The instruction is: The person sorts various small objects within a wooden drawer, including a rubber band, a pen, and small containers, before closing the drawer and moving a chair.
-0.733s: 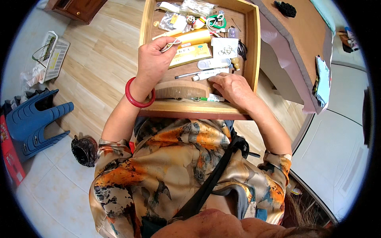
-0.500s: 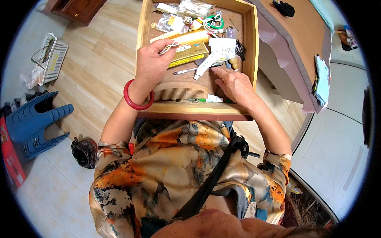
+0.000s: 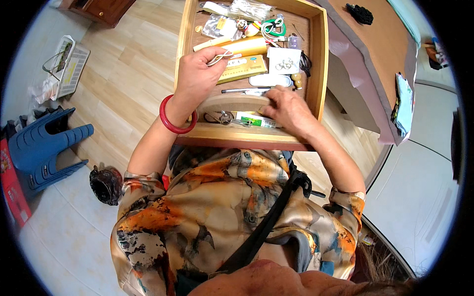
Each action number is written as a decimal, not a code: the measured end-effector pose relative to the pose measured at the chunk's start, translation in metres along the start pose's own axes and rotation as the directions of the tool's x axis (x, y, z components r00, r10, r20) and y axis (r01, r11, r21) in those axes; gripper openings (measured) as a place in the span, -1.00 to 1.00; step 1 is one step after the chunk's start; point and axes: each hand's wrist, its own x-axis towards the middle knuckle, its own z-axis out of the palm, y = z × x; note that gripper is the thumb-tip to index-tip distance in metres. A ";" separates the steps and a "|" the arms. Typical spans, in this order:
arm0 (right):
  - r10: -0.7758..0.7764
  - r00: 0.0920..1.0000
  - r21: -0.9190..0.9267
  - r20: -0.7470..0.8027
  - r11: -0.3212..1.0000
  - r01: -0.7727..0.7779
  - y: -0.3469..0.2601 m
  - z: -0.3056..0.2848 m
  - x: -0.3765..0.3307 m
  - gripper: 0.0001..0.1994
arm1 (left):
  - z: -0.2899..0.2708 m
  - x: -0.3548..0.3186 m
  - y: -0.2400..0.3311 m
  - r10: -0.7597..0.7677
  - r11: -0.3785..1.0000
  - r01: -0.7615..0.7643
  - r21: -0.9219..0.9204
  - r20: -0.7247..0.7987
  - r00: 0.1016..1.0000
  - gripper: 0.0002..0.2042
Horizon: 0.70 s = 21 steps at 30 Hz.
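Pinched in my left hand (image 3: 200,71) is a looped white cord (image 3: 219,58), held over the left side of an open wooden drawer (image 3: 323,64). My right hand (image 3: 291,108) is low inside the drawer, its fingers closed around the right end of a wooden comb (image 3: 232,103). Just beyond the comb lie a pen (image 3: 242,90) and a white tube (image 3: 256,92), partly covered by my right fingers. A green-and-white tube (image 3: 256,121) and a small dark coiled bundle (image 3: 219,117) lie on the near side of the comb.
Farther in the drawer are a yellow box (image 3: 244,68), a gold cylinder (image 3: 249,47), a white card with rings (image 3: 284,61), and a bag of cotton swabs (image 3: 249,9). A brown-topped table (image 3: 375,44) stands right; blue stools (image 3: 49,143) and a white basket (image 3: 71,66) stand left.
My right hand has moved nearer and gripped the comb, which has shifted away from the drawer front and tilted. The white tube has moved toward the pen. My left hand keeps the cord.
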 end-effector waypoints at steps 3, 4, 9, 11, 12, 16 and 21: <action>0.008 0.980 -0.118 -0.198 0.993 -0.032 0.017 -0.006 -0.003 -0.79 | -0.001 0.000 -0.002 -0.026 0.999 0.026 0.020 0.008 1.000 -0.87; 0.068 0.981 -0.104 -0.183 0.991 -0.088 0.015 -0.012 -0.004 -0.79 | -0.001 0.001 -0.005 -0.042 0.999 0.041 0.027 0.014 0.999 -0.87; 0.096 0.988 -0.196 -0.123 0.973 -0.119 0.021 -0.025 -0.008 -0.80 | 0.000 0.002 -0.009 -0.048 0.999 0.048 0.022 0.024 0.999 -0.87; 0.074 0.984 -0.258 -0.160 0.959 -0.115 0.023 -0.022 -0.010 -0.82 | 0.000 0.002 -0.008 -0.066 0.997 0.065 0.044 0.039 0.997 -0.88; 0.062 0.982 -0.290 -0.178 0.951 -0.112 0.023 -0.021 -0.012 -0.82 | 0.000 0.002 -0.008 -0.058 0.997 0.056 0.048 0.044 0.997 -0.88; -0.115 0.932 -0.301 -0.343 0.954 0.006 -0.001 -0.021 -0.016 -0.84 | -0.002 0.002 -0.010 -0.062 0.997 0.058 0.056 0.060 0.996 -0.88; -0.216 0.975 -0.123 -0.048 0.970 0.209 -0.023 -0.002 -0.013 -0.76 | -0.001 0.002 -0.006 -0.113 0.993 0.112 0.020 0.046 0.992 -0.87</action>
